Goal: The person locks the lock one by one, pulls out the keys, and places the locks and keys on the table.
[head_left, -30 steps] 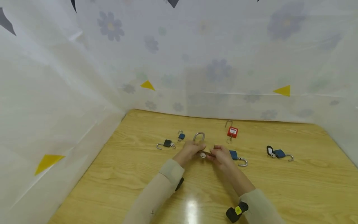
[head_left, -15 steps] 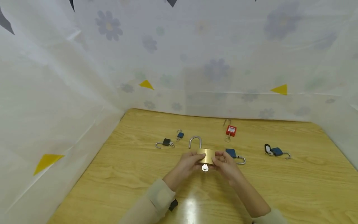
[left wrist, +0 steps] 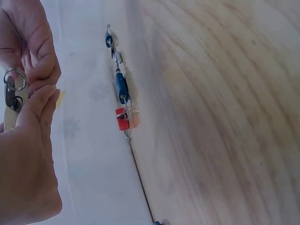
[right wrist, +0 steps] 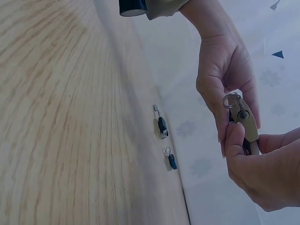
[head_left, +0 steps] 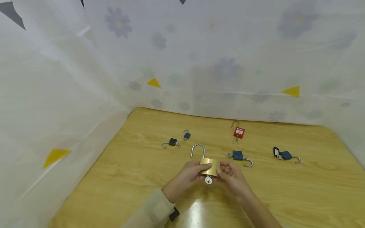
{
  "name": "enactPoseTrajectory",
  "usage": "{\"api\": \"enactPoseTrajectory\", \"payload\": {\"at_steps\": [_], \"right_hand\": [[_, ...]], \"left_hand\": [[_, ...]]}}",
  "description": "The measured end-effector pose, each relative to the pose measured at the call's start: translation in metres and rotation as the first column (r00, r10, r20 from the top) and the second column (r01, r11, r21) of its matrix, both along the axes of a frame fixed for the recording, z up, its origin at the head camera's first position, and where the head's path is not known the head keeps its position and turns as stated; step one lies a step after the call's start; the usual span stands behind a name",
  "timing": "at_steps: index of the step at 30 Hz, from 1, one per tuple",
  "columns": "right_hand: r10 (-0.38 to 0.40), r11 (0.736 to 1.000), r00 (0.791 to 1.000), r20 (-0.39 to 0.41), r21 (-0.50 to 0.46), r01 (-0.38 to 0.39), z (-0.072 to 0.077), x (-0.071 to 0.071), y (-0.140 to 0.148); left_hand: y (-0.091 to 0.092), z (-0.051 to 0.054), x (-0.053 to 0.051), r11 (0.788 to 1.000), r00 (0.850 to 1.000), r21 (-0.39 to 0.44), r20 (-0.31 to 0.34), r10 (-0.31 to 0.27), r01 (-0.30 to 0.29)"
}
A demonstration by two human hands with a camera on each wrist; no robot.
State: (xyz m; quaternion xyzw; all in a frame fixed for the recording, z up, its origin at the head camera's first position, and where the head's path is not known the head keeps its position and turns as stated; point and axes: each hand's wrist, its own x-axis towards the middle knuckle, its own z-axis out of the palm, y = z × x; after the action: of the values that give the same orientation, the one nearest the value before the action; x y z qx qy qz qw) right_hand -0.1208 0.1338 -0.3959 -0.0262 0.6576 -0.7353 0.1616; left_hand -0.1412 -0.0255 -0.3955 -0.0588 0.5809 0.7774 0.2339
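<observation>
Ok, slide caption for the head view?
Left hand and right hand grip an open gold padlock, key in its base, over a table with five smaller padlocks.

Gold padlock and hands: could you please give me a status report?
Left hand, right hand: both gripping gold padlock. Shackle open, key inserted. Nearest blue padlock on table, not in the way.

The hands, left (head_left: 186,174) and right (head_left: 235,180), are bare; a loose pale beige sleeve (head_left: 142,216) covers the left forearm, a small black device (head_left: 174,214) beside its cuff (right wrist: 165,7).

Soft, even light leaves a white glare (head_left: 195,211) on the tabletop (head_left: 114,186), and both wrist views look hazy.
</observation>
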Motion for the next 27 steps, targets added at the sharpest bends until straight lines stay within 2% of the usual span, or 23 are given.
{"api": "enactPoseTrajectory", "payload": {"at_steps": [7,15,22,27], "right_hand": [[-0.004,1.0,1.0,0.006,0.011,0.004,0.005,0.004,0.0],[-0.014,0.999,1.0,-0.023,0.048,0.016,0.011,0.005,0.002],[-0.022,0.993,1.0,-0.016,0.115,0.024,0.014,0.007,0.004],[0.007,0.989,1.0,-0.018,0.151,-0.004,0.014,0.005,0.013]], "left_hand": [[-0.002,0.005,0.004,0.999,1.0,-0.043,-0.021,-0.02,0.019],[0.0,0.01,0.006,1.0,1.0,-0.022,-0.016,0.003,-0.003],[0.001,0.012,0.007,1.0,1.0,-0.012,-0.025,-0.007,0.007],[0.003,0.015,0.011,1.0,1.0,0.017,-0.02,-0.004,0.005]]}}
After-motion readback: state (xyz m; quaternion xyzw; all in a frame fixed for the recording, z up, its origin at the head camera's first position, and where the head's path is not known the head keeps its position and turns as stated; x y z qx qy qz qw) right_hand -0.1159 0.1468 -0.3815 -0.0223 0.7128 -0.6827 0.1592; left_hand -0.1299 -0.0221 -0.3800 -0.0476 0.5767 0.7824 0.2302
